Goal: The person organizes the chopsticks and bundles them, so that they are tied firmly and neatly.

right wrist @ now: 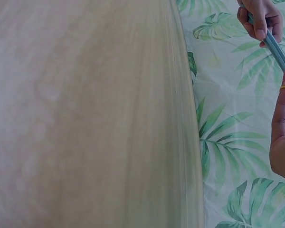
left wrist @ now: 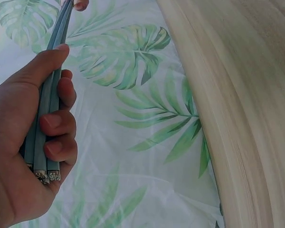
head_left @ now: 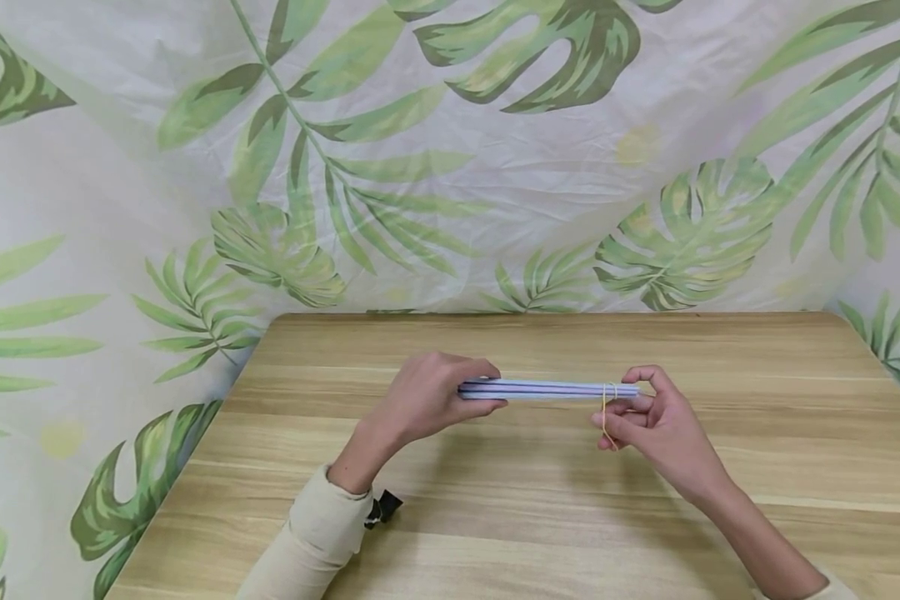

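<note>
A bundle of pale blue sticks [head_left: 547,389] spans level between the two hands, above the wooden table [head_left: 495,517]. The left hand [head_left: 427,398] grips one end, fingers and thumb curled round it. At the other end the right hand [head_left: 648,421] pinches the tip, with a yellow rubber band [head_left: 606,412] looped round the sticks just beside its fingers and hanging below them

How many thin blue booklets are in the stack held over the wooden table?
3, judging by the ends in the left wrist view: thin blue booklets pressed flat together, left hand gripping one end, right hand and yellow rubber band at the other. More could be hidden.
</note>
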Available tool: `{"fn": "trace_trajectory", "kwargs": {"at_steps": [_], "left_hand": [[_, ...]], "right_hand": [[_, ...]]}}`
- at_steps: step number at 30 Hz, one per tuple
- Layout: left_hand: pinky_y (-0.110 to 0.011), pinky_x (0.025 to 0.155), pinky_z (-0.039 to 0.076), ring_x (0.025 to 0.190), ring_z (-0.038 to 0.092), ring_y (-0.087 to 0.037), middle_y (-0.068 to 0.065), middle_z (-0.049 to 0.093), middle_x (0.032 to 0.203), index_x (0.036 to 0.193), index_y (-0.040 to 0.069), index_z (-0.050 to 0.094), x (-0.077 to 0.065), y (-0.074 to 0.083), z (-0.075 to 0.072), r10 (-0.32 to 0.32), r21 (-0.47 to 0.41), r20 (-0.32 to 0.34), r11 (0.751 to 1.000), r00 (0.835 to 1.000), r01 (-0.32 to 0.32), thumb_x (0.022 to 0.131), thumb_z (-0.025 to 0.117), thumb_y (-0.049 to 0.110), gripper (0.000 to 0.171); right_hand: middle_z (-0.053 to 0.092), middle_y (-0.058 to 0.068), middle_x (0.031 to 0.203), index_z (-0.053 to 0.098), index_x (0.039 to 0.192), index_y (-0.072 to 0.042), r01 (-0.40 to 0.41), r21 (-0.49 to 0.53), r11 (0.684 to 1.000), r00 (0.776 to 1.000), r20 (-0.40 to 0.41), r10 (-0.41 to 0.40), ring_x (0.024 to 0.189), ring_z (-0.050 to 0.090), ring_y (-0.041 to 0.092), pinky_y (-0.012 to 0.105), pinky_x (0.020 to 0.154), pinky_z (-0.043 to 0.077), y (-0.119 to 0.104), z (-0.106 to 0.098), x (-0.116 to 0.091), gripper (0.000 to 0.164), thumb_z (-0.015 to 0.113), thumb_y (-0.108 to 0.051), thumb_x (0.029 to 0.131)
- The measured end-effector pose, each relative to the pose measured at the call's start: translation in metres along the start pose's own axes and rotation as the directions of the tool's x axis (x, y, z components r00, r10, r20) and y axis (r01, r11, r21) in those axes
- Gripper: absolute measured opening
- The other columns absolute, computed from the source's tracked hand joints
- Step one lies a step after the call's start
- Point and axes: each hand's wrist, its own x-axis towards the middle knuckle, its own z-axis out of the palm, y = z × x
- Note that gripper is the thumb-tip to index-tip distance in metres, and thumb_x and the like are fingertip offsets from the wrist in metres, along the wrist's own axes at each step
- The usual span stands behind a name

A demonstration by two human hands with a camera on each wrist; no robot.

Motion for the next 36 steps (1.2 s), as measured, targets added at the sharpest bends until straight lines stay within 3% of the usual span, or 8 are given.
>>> {"fn": "trace_trajectory", "kwargs": {"at_steps": [8, 13, 17, 25, 30, 36], "left_hand": [[-0.019, 0.059, 0.047, 0.062, 0.057, 0.001, 0.008, 0.079, 0.085, 0.102, 0.018, 0.080, 0.0001, 0.0014, -0.0018, -0.021, -0.005, -0.029, 1.000, 0.999, 0.021, 0.092, 0.086, 0.033, 0.019], [-0.019, 0.058, 0.046, 0.061, 0.057, 0.001, 0.008, 0.079, 0.085, 0.103, 0.018, 0.080, -0.0005, 0.0016, -0.0023, -0.034, 0.000, -0.041, 0.999, 0.999, 0.034, 0.091, 0.087, 0.034, 0.020], [-0.019, 0.058, 0.046, 0.061, 0.058, 0.001, 0.007, 0.080, 0.085, 0.104, 0.018, 0.080, -0.0006, 0.0019, -0.0034, -0.045, 0.009, -0.039, 0.999, 0.998, 0.046, 0.091, 0.087, 0.034, 0.021], [-0.018, 0.056, 0.046, 0.060, 0.060, 0.000, 0.007, 0.081, 0.087, 0.104, 0.018, 0.082, -0.0008, 0.0007, -0.0044, -0.078, 0.017, -0.050, 0.997, 0.996, 0.079, 0.090, 0.088, 0.034, 0.022], [-0.018, 0.056, 0.045, 0.059, 0.058, 0.000, 0.007, 0.081, 0.085, 0.103, 0.019, 0.083, -0.0012, -0.0010, -0.0046, -0.117, 0.024, -0.056, 0.993, 0.992, 0.119, 0.088, 0.089, 0.036, 0.023], [-0.018, 0.054, 0.042, 0.056, 0.052, 0.002, 0.007, 0.080, 0.082, 0.103, 0.020, 0.083, -0.0022, -0.0017, -0.0054, -0.180, 0.001, -0.045, 0.984, 0.983, 0.180, 0.088, 0.089, 0.037, 0.024]], "right_hand": [[0.079, 0.001, 0.095, 0.042, 0.129, -0.015, 0.082, 0.035, 0.996, 0.997, -0.003, -0.082, 0.077, 0.079, 0.017, 0.032, 0.076, 0.065, 0.0008, 0.0010, -0.0001, 0.045, 0.069, 0.005, 0.100], [0.079, -0.002, 0.094, 0.046, 0.132, -0.013, 0.096, -0.045, 0.994, 0.995, -0.003, -0.096, 0.086, 0.080, 0.015, 0.026, 0.086, 0.063, 0.0010, 0.0022, -0.0017, 0.044, 0.072, 0.002, 0.099], [0.079, -0.003, 0.095, 0.047, 0.125, -0.009, 0.105, -0.100, 0.989, 0.994, 0.021, -0.104, 0.089, 0.080, 0.015, 0.022, 0.089, 0.060, 0.0023, 0.0022, -0.0023, 0.034, 0.070, -0.001, 0.102], [0.080, -0.001, 0.098, 0.057, 0.124, -0.006, 0.124, -0.122, 0.985, 0.990, 0.078, -0.115, 0.094, 0.080, 0.013, 0.024, 0.088, 0.062, 0.0044, 0.0017, -0.0013, 0.025, 0.069, -0.002, 0.103], [0.079, -0.001, 0.098, 0.063, 0.114, -0.001, 0.153, -0.184, 0.971, 0.985, 0.110, -0.135, 0.094, 0.080, 0.016, 0.029, 0.086, 0.063, 0.0060, 0.0031, -0.0017, 0.014, 0.070, -0.002, 0.102], [0.080, -0.001, 0.097, 0.072, 0.105, -0.006, 0.178, -0.246, 0.953, 0.981, 0.124, -0.151, 0.092, 0.079, 0.018, 0.031, 0.082, 0.062, 0.0067, 0.0053, -0.0034, 0.005, 0.072, -0.004, 0.101]]}}
